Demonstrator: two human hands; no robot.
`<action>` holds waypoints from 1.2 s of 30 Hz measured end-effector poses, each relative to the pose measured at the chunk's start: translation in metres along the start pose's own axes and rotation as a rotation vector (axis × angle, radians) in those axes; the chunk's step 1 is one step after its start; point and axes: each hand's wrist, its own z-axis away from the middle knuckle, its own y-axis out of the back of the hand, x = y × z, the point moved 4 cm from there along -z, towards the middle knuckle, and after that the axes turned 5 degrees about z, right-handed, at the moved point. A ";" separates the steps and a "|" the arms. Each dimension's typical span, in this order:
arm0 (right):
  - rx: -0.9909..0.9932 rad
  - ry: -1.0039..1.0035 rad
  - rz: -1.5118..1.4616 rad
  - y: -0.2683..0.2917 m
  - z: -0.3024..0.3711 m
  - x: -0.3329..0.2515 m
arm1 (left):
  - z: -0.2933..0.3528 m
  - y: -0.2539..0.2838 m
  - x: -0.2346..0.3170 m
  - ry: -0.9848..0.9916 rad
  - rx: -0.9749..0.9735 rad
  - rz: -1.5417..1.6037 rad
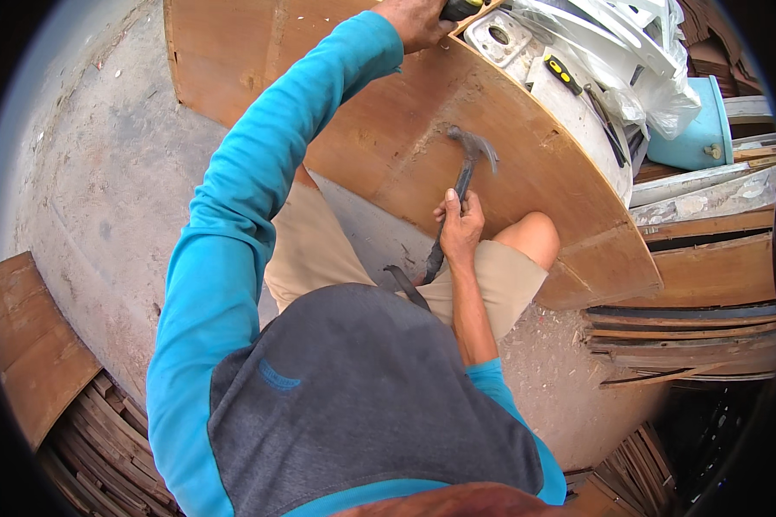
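Note:
My right hand (463, 228) is closed around the dark shaft of a claw hammer (467, 162). The hammer's head points away from me over a large brown wooden panel (388, 129), and its handle end reaches back toward my thigh. Far out at the top edge, my left hand (416, 21) is closed on a black and yellow tool handle (462, 9). The frame cuts that tool off, so its working end is hidden. The hand is close to a thin wooden strip (478, 15) along the panel's far edge.
Right of the panel, a white surface carries a black and yellow handled tool (563, 75), pliers (608, 125) and white plastic parts (638, 39) in clear bags. Beyond stands a light-blue bucket (694, 125). Stacked boards (690, 340) lie right, more wood (103, 439) lower left.

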 end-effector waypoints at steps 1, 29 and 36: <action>0.026 0.007 0.001 0.003 0.003 -0.002 | -0.017 0.001 -0.007 0.038 -0.050 0.237; 0.130 0.898 0.349 0.030 -0.053 -0.240 | 0.011 0.014 -0.020 0.032 -0.208 0.635; 0.074 0.850 0.817 0.007 -0.094 -0.234 | 0.003 0.018 -0.018 0.081 -0.312 0.207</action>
